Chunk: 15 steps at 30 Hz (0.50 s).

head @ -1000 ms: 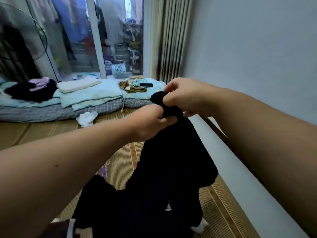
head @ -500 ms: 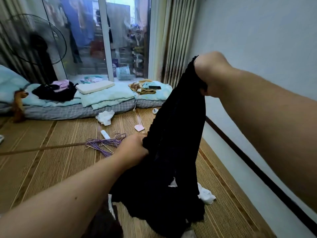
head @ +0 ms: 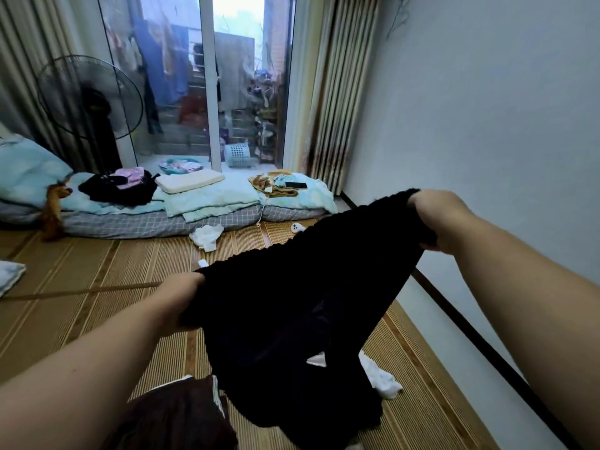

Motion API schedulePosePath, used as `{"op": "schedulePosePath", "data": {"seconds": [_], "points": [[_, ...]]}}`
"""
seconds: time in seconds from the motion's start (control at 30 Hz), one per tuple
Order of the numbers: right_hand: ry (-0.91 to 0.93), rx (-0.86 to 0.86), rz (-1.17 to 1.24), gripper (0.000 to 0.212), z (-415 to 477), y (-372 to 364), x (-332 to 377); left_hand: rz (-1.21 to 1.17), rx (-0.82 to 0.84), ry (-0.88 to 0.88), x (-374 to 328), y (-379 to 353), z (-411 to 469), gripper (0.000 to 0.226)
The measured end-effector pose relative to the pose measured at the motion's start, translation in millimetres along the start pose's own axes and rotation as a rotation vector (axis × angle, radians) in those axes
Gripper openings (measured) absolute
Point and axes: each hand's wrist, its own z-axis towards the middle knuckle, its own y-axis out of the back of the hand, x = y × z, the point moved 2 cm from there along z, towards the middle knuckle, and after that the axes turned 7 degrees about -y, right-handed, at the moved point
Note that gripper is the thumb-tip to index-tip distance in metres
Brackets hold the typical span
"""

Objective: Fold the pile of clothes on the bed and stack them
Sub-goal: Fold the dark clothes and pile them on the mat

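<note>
A black garment (head: 292, 319) hangs spread in the air in front of me over the woven mat. My left hand (head: 181, 300) grips its lower left edge and my right hand (head: 438, 219) grips its upper right edge, higher and further away. The cloth is stretched taut between them and droops below. A dark brown garment with white stripes (head: 175, 417) lies on the mat under my left forearm. A white piece of clothing (head: 380, 378) lies on the mat, partly hidden behind the black one.
A low mattress (head: 146, 222) with light blue bedding, a pillow (head: 190, 181), a dark clothes heap (head: 120, 188) and a phone (head: 296, 185) runs along the far side. A standing fan (head: 91, 102) is at the left, a white cloth (head: 206, 237) on the mat, a wall to the right.
My hands moved apart: the right one dropped lower and rightward, the left one shifted left, so the black garment went from hanging in a bunch to being spread wide between them.
</note>
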Motion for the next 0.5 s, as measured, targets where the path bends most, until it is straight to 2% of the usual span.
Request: {"op": "schedulePosePath", "data": {"seconds": [0.13,0.23,0.3,0.33,0.37,0.43,0.47,0.5], "points": [[-0.141,0.009,0.017,0.004,10,6,-57,-0.219,0.095,0.087,-11,-5,-8,0.016],[-0.2,-0.005,0.067,0.003,20,15,-87,-0.259,0.205,0.057,-19,-7,-12,0.013],[-0.242,-0.009,0.094,0.002,26,25,-101,-0.271,0.217,-0.019,-27,-7,-11,0.034],[-0.249,-0.015,0.096,0.003,31,30,-107,-0.139,0.185,-0.071,-30,-7,-11,0.043],[-0.247,-0.025,0.091,0.004,34,34,-111,0.125,0.14,-0.159,-33,-6,-10,0.046],[-0.237,-0.039,0.048,0.003,36,41,-111,0.858,-0.058,-0.357,-40,-1,-9,0.031],[-0.217,-0.045,-0.003,0.003,38,43,-111,1.116,-0.186,-0.425,-41,2,-10,0.021],[-0.191,-0.054,-0.048,0.003,38,45,-109,1.224,-0.293,-0.463,-42,6,-11,0.013]]}}
